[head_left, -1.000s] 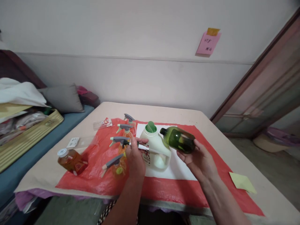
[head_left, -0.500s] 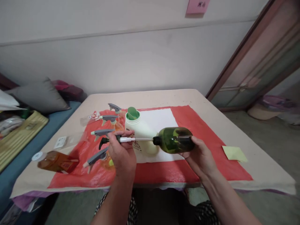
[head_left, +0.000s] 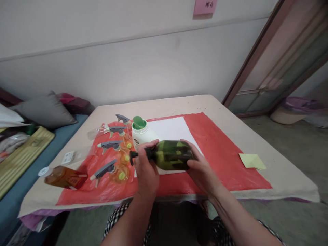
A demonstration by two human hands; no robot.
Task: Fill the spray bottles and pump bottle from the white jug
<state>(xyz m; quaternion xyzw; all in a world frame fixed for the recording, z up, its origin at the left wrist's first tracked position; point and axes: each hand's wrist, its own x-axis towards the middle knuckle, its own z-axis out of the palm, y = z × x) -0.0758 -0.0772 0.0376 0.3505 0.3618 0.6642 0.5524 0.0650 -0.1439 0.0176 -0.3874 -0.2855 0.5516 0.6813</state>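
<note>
A dark green bottle (head_left: 173,155) lies sideways in the air above the table, its base to the right. My right hand (head_left: 201,167) is closed around the base end. At the neck, my left hand (head_left: 148,167) grips the black pump head (head_left: 133,157), whose nozzle sticks out past the fingers on the left. The pump's tube is inside the bottle or hidden. Behind my left hand stands a white tub (head_left: 145,135) with a green scoop (head_left: 139,122) in its mouth.
Several spray bottles (head_left: 120,173) with grey triggers stand at left on a red sheet (head_left: 225,164). A honey-coloured bottle (head_left: 64,177) lies near the left edge. White paper (head_left: 176,126) is under the tub; yellow sticky notes (head_left: 252,161) lie at right.
The pump tube, visible outside the bottle before, has gone into it. My hands have drawn together, and the pump head now meets the bottle's neck.
</note>
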